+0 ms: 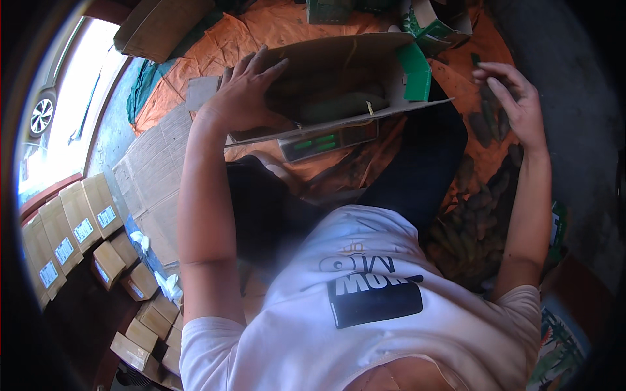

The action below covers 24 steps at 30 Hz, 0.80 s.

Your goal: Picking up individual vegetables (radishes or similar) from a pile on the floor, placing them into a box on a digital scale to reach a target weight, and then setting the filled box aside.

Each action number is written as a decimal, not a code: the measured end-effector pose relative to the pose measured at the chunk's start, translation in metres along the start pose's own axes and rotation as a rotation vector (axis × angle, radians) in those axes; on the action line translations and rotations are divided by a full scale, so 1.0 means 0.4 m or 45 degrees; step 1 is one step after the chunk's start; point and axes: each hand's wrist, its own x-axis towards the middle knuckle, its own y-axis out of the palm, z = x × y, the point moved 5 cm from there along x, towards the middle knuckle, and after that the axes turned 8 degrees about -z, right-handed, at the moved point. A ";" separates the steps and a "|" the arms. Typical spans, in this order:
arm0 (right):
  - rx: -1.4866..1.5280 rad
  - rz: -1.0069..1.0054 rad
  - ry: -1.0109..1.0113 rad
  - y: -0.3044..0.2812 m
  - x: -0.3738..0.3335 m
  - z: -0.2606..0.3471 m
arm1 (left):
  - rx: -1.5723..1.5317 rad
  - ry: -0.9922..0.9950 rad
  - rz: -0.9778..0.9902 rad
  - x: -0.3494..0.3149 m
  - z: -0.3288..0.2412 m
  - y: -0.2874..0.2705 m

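Observation:
An open cardboard box (pixel 411 116) with a green flap lies across the space in front of me. Inside it is long greenish produce (pixel 345 105), partly in shadow. My left hand (pixel 251 94) rests over the box's left end, its fingers spread and touching the cardboard. Below the box's near edge shows a digital scale (pixel 326 143) with lit green digits; the box hides its top. To the right of the box, my right hand (pixel 515 98) is raised with loosely curved fingers apart from the thumb. Beneath it lie several long dark vegetables (pixel 489 117), and nothing shows in its grasp.
An orange tarp (pixel 254 39) covers the floor. More elongated produce (pixel 469 221) is heaped by my right side. Flattened cardboard (pixel 153 176) lies at left, near several closed cartons (pixel 78 215). Other boxes (pixel 163 26) stand at the back. A car wheel (pixel 42 114) shows beyond the doorway.

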 end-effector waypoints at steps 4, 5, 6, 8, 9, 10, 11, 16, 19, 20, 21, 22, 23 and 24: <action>-0.258 0.936 -0.295 0.253 0.157 0.062 | 0.082 0.022 -0.038 -0.013 -0.015 -0.003; -0.310 1.091 -0.359 0.317 0.181 0.051 | 0.008 0.035 -0.070 -0.016 -0.021 -0.006; -0.508 1.240 -0.391 0.397 0.202 0.016 | 0.031 0.036 -0.057 -0.019 -0.026 -0.006; -0.687 1.542 -0.340 0.539 0.214 -0.071 | 0.096 0.026 -0.039 -0.023 -0.034 -0.008; -0.905 1.663 -0.280 0.597 0.210 -0.131 | 0.038 0.016 -0.046 -0.024 -0.038 -0.012; -1.128 1.766 -0.262 0.648 0.204 -0.192 | 0.021 0.022 -0.070 -0.025 -0.043 -0.017; -1.234 1.857 -0.237 0.688 0.195 -0.246 | 0.061 0.002 -0.041 -0.026 -0.043 -0.017; -1.373 1.602 -0.706 0.752 0.178 -0.389 | 0.039 -0.019 -0.089 -0.032 -0.044 -0.028; -1.437 1.622 -0.683 0.754 0.170 -0.427 | 0.051 -0.021 -0.073 -0.032 -0.042 -0.026; -1.434 1.656 -0.697 0.758 0.167 -0.431 | 0.119 -0.015 -0.065 -0.030 -0.042 -0.024; -1.554 1.686 -0.640 0.760 0.170 -0.443 | 0.047 -0.007 -0.137 -0.029 -0.044 -0.031; -1.573 1.710 -0.640 0.765 0.168 -0.445 | 0.047 -0.014 -0.132 -0.028 -0.045 -0.030; -1.585 1.728 -0.639 0.771 0.168 -0.447 | 0.137 -0.020 -0.083 -0.029 -0.045 -0.025; -1.591 1.747 -0.634 0.776 0.169 -0.448 | 0.050 -0.019 -0.126 -0.029 -0.047 -0.029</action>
